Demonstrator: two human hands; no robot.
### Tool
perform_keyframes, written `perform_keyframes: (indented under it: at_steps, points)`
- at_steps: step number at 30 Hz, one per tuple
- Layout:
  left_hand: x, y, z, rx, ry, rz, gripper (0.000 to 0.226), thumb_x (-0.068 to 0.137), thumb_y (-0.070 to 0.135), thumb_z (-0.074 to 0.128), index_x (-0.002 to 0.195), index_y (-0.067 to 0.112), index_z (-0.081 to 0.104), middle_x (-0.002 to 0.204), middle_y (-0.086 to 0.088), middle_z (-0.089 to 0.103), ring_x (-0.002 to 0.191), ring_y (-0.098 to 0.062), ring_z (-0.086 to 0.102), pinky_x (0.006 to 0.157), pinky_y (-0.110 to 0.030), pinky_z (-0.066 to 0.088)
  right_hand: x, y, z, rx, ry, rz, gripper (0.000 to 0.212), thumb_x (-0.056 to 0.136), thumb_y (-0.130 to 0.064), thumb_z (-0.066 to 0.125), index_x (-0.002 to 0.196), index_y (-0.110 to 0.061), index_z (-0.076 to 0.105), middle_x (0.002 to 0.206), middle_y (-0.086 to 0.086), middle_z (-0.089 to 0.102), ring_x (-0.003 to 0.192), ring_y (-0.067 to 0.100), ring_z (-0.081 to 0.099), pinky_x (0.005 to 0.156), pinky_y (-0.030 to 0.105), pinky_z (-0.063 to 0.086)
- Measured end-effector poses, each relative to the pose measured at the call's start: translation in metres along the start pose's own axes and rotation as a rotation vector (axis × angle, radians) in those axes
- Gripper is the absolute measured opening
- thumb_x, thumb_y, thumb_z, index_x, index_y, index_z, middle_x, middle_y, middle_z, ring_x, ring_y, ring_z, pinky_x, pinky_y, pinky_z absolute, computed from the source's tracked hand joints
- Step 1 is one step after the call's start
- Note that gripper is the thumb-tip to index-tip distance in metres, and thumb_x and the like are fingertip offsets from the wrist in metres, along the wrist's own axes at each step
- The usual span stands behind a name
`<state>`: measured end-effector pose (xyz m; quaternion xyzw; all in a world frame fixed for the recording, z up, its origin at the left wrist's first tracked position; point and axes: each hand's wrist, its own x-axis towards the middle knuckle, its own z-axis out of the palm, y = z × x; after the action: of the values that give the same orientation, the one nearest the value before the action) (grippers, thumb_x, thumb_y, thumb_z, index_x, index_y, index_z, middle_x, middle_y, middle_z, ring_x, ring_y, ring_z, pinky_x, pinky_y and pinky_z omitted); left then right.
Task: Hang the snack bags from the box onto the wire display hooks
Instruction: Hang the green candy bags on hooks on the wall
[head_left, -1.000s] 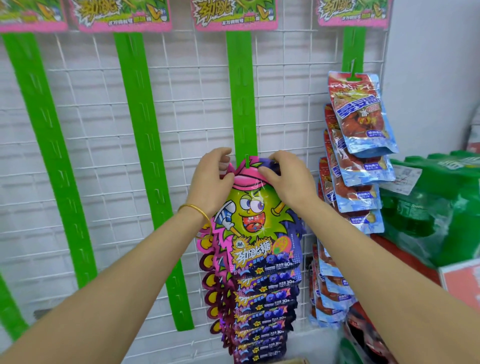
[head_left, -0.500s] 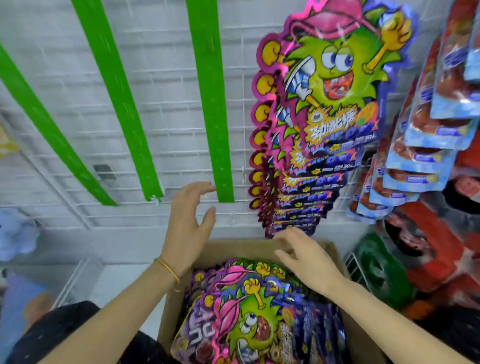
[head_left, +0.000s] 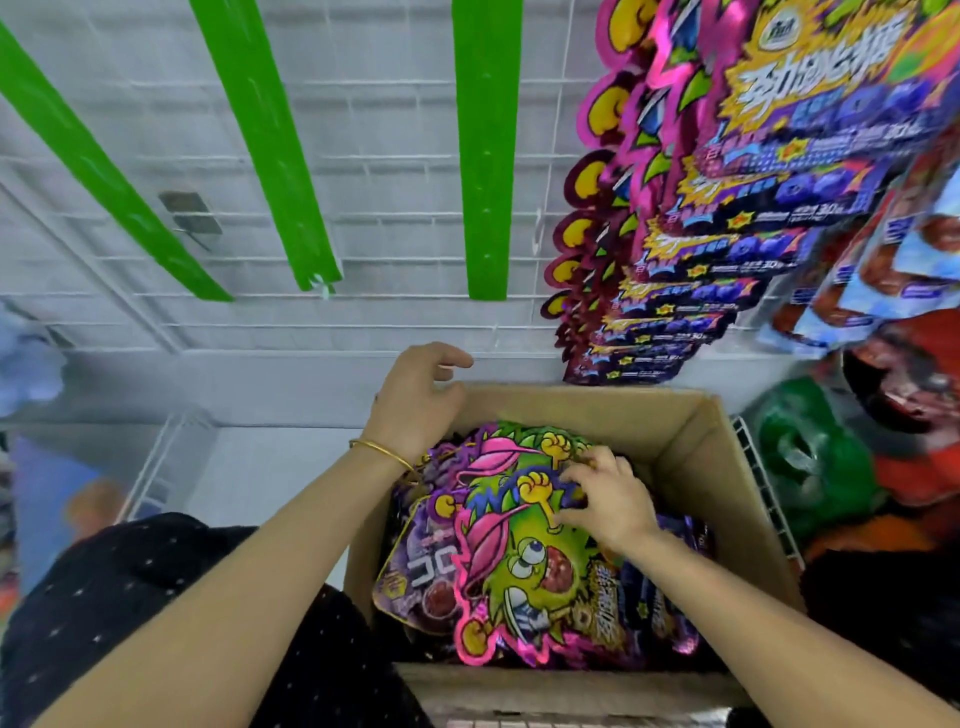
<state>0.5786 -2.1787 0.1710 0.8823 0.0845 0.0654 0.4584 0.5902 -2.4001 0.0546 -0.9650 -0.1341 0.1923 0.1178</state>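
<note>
With the last bag hung, both hands have dropped to the open brown cardboard box (head_left: 691, 447). The right hand (head_left: 608, 499) pinches the top glossy green-and-pink cartoon snack bag (head_left: 514, 566), not yet lifted; the left hand (head_left: 415, 400) rests loosely open and empty at the rim. Next stop: a green hanging strip (head_left: 485, 156).

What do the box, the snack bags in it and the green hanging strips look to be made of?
Box: brown cardboard, matte, with a raw cut rim. Snack bags: likely plastic or foil film, glossy, with glints on the pink edges. Green strips: probably smooth plastic, uniform in colour, with a slight sheen.
</note>
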Motion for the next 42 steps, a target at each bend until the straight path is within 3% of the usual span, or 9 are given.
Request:
perform_keyframes:
  at_steps: [8,13,18,23,25,29,32,38,42]
  points:
    - [-0.006,0.002,0.011,0.053,-0.095,-0.025,0.021,0.083,0.001,0.053,0.099,0.013,0.060,0.116,-0.006,0.059,0.095,-0.014,0.057,0.079,-0.019,0.039,-0.005,0.008,-0.009,0.060,0.145,-0.091,0.027,0.075,-0.036,0.072,0.067,-0.029,0.047,0.114,-0.007,0.050,0.111,0.019,0.042,0.089,0.034,0.035]
    - [-0.010,-0.001,0.018,0.098,-0.195,-0.051,0.029,0.084,0.007,0.059,0.113,0.006,0.057,0.122,-0.010,0.057,0.107,-0.020,0.057,0.083,-0.015,0.038,-0.014,0.023,-0.033,0.796,0.004,-0.129,0.033,0.081,-0.003,0.067,0.066,-0.018,0.042,0.072,0.002,0.045,0.072,0.016,0.045,0.067,0.022,0.037]
    - [-0.015,-0.004,0.025,0.085,-0.361,-0.107,0.059,0.081,0.022,0.068,0.132,0.008,0.041,0.131,-0.006,0.050,0.121,-0.018,0.049,0.099,-0.023,0.037,-0.015,0.030,-0.055,1.202,0.064,-0.002,0.024,0.087,-0.002,0.058,0.073,-0.013,0.043,0.070,0.004,0.039,0.067,0.015,0.037,0.061,0.026,0.027]
    - [-0.018,0.011,0.027,-0.047,-0.290,-0.003,0.015,0.082,0.007,0.065,0.096,0.010,0.063,0.078,0.004,0.060,0.067,0.008,0.055,0.063,-0.005,0.041,-0.019,0.028,-0.070,1.516,0.105,0.040,0.019,0.088,0.001,0.054,0.074,-0.012,0.048,0.071,0.005,0.050,0.066,0.019,0.047,0.062,0.028,0.040]
    - [-0.018,0.016,0.026,-0.036,-0.253,0.038,0.006,0.083,0.009,0.064,0.080,0.013,0.061,0.070,0.001,0.058,0.060,0.005,0.052,0.058,-0.008,0.038,-0.024,0.025,-0.080,1.446,0.099,0.034,0.016,0.084,0.005,0.057,0.092,-0.009,0.055,0.083,0.006,0.061,0.073,0.019,0.059,0.062,0.026,0.048]
    - [-0.011,0.038,0.014,0.086,-0.298,0.146,0.017,0.082,0.020,0.066,0.071,0.025,0.055,0.068,0.001,0.056,0.062,-0.010,0.047,0.058,-0.019,0.035,-0.037,0.014,-0.131,1.002,0.242,-0.198,0.048,0.077,0.001,0.069,0.116,-0.024,0.054,0.115,-0.010,0.059,0.110,0.001,0.053,0.093,0.015,0.039]
    - [0.002,0.080,0.004,0.152,-0.308,0.287,0.017,0.082,0.020,0.066,0.071,0.021,0.054,0.066,-0.001,0.050,0.060,-0.009,0.042,0.055,-0.020,0.032,-0.052,-0.004,-0.182,0.768,0.285,-0.369,0.043,0.082,-0.018,0.069,0.122,-0.024,0.055,0.109,-0.020,0.057,0.098,-0.019,0.051,0.082,-0.003,0.035]
    - [0.029,0.215,-0.034,0.183,-0.251,0.541,0.017,0.080,0.019,0.068,0.074,0.026,0.055,0.066,0.013,0.052,0.057,0.003,0.049,0.058,-0.009,0.038,-0.074,-0.011,-0.289,0.760,0.586,-0.447,0.009,0.082,-0.008,0.067,0.087,-0.014,0.064,0.085,0.006,0.063,0.070,0.001,0.056,0.067,0.008,0.042]
    - [0.060,0.310,-0.066,-0.114,0.132,0.678,0.018,0.082,0.012,0.066,0.099,0.008,0.063,0.083,0.005,0.062,0.068,0.007,0.056,0.067,-0.003,0.044,-0.091,-0.012,-0.358,0.754,0.765,-0.499,0.009,0.082,-0.007,0.066,0.083,-0.015,0.062,0.078,0.001,0.063,0.065,-0.001,0.054,0.069,0.016,0.043]
